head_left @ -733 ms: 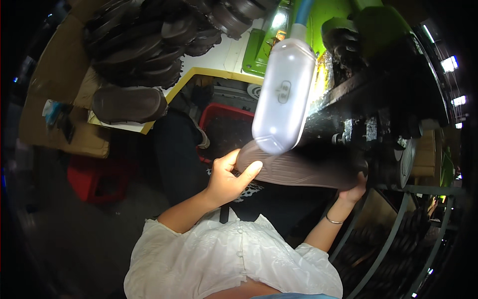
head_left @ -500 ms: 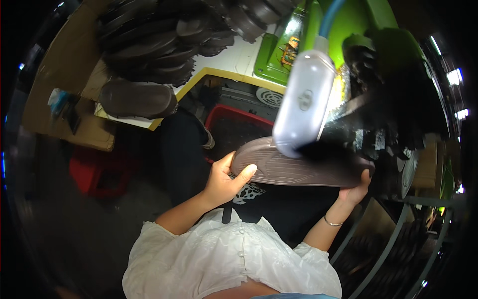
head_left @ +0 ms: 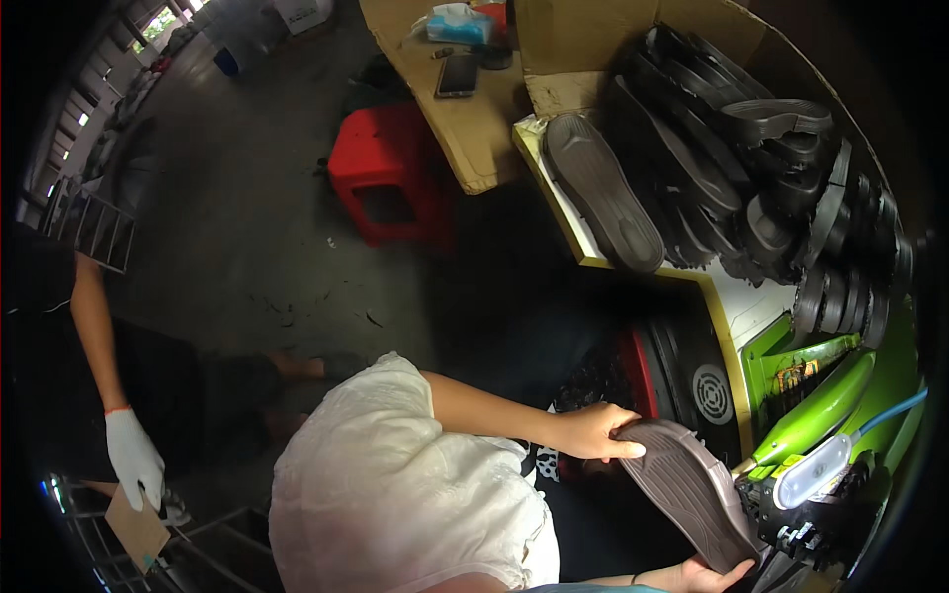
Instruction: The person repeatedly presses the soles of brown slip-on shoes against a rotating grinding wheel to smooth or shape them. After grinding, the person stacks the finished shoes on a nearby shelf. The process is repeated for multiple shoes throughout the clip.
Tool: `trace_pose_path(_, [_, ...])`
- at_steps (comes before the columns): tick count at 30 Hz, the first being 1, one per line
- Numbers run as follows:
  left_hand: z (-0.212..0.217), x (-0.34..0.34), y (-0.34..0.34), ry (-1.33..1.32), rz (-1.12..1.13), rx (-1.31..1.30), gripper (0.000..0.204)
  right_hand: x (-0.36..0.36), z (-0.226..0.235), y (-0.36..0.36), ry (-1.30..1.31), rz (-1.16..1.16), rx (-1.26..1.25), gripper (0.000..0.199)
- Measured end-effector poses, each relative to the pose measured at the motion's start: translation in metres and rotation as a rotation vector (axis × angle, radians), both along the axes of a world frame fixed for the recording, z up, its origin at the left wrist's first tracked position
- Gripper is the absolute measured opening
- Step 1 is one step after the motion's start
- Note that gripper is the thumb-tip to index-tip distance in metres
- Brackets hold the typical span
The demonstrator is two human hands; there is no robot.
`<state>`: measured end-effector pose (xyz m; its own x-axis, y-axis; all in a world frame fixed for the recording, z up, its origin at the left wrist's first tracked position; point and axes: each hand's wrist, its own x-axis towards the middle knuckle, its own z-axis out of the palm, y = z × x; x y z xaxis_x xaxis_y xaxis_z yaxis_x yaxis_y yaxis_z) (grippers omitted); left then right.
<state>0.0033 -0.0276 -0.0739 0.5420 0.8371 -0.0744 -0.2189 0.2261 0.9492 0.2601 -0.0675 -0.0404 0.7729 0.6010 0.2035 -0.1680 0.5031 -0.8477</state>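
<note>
A dark brown shoe sole (head_left: 689, 491) with a grooved face is held between my two hands. My left hand (head_left: 600, 432) grips its upper end, thumb lying on the face. Around the lower end, my right hand (head_left: 714, 575) is closed, partly cut by the picture's edge. The sole's far side is beside the green machine (head_left: 816, 410), near its black working parts and pale lamp (head_left: 813, 472). I cannot tell whether the sole touches it. Another brown sole (head_left: 605, 193) lies flat on the white table's corner beside a pile of soles (head_left: 707, 148).
A red stool (head_left: 381, 163) stands on the floor left of the table. A phone (head_left: 457, 75) and tissue pack (head_left: 460, 24) lie on cardboard (head_left: 484, 148). At far left a co-worker's white-gloved hand (head_left: 133, 457) holds a flat tan piece (head_left: 136, 529). A red bin (head_left: 638, 371) sits under the table.
The view has swung left, so table, machine and sole now appear further right, and the co-worker has come into sight. Both my hands still hold the sole.
</note>
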Motion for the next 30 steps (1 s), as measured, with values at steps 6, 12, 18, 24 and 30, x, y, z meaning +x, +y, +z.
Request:
trace_pose_path(6, [-0.004, -0.028, 0.011, 0.100, 0.031, 0.050, 0.027, -0.025, -0.002, 0.008, -0.055, -0.009, 0.005, 0.048])
trace_pose_path(12, [0.009, -0.064, 0.026, 0.169, 0.131, 0.109, 0.028, -0.039, -0.002, 0.014, -0.057, 0.000, 0.039, 0.044])
trace_pose_path(18, [-0.020, -0.077, 0.047, 0.115, 0.107, 0.162, 0.031, -0.052, -0.001, 0.017, -0.237, 0.020, -0.004, 0.041])
trace_pose_path(24, [-0.060, -0.059, 0.041, 0.599, -0.067, 0.523, 0.037, -0.048, -0.009, 0.019, -0.463, 0.034, -0.124, 0.052])
trace_pose_path(30, [-0.090, 0.007, -0.001, 0.563, -0.286, 0.456, 0.037, -0.040, -0.008, 0.019, -0.759, 0.055, -0.224, 0.061])
